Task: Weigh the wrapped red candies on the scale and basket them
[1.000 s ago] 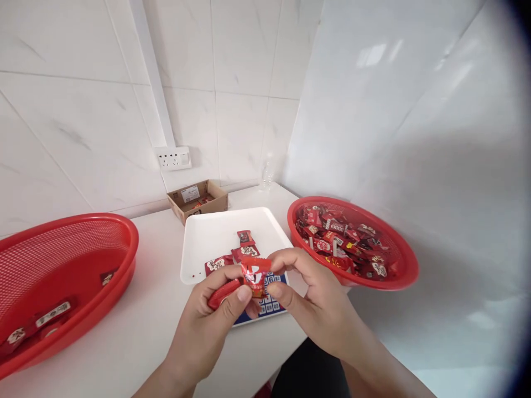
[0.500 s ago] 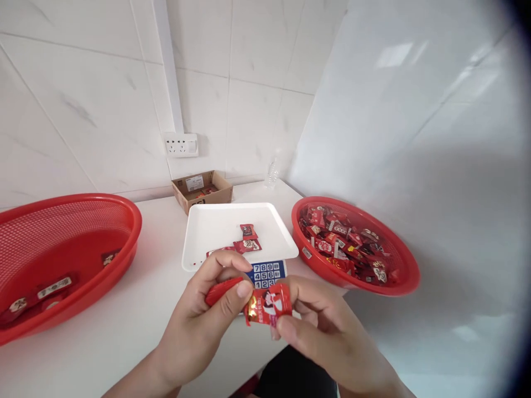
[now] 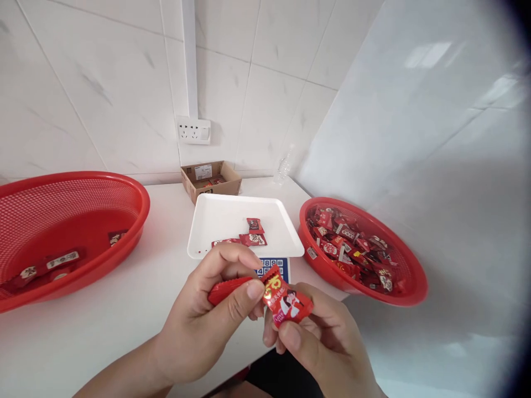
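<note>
Between my two hands is a red wrapped candy [image 3: 286,301] with gold lettering and a small printed figure. My right hand [image 3: 323,331] pinches its lower right part between thumb and fingers. The thumb of my left hand [image 3: 219,309] presses at its upper left corner. Another red wrapper [image 3: 230,288] lies inside the left hand, partly covered by the thumb and fingers. Just beyond the hands is a scale with a white tray [image 3: 219,207] on top and a blue keypad [image 3: 283,264], half hidden by my fingers. Several red candies [image 3: 254,239] rest on the tray.
At the left stands a red mesh basket [image 3: 143,207] with several candy packets at its bottom. A red basket [image 3: 415,293] at the right is heaped with wrapped candies. Behind the tray are a cardboard box [image 3: 226,185] and a clear plastic bottle [image 3: 283,168], near the wall.
The candy has been turned from lying level to a tilt, its right end lower, and the right hand has shifted slightly down with it. The camera view has swung a little left.
</note>
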A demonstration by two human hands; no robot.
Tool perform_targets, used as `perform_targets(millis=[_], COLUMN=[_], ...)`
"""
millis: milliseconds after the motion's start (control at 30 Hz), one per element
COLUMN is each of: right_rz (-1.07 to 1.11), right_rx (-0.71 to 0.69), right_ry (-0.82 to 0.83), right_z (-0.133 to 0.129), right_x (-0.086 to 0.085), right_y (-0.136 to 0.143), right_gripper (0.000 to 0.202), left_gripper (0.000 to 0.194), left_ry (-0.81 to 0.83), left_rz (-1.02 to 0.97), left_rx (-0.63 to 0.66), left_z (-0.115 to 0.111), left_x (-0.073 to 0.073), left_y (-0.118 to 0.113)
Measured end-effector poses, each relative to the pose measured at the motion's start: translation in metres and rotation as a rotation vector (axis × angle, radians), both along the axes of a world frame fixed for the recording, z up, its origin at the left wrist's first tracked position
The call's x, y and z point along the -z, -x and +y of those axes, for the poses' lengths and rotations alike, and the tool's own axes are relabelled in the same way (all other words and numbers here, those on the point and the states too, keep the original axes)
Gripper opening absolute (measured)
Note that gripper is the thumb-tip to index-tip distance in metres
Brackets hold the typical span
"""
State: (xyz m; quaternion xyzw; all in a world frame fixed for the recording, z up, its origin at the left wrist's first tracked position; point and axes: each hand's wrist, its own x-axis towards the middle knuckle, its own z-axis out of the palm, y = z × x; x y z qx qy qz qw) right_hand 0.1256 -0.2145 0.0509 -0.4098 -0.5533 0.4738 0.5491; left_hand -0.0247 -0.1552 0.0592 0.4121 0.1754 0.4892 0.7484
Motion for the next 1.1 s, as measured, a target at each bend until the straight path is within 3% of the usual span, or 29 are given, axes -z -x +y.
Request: perform_targets(millis=[167, 433, 633, 1100], right_rz=[-0.015, 0.051, 0.092, 0.035], right_rx=[-0.041, -0.056, -0.044, -0.053], right_ry=[0.015, 0.077, 0.057, 0.006], right_z=[-0.001, -0.001, 0.001, 0.001], right_x=[0.000, -0.005, -0.007, -0.007], right_y=[0.001, 0.010, 0.016, 0.013], right_gripper=[0.018, 0.020, 0.021, 0.017], left_gripper=[0.013, 0.003, 0.005, 0.004], left_ry=[0.033, -0.098, -0.039, -0.070], left_rz=[-0.029, -0.006, -0.029, -0.049], left_rx=[0.018, 0.082, 0.166, 0.177], left_z=[-0.003, 0.008, 0.013, 0.012], left_x=[-0.004, 0.008, 0.008, 0.009], left_y=[0.001, 0.011, 0.013, 0.013])
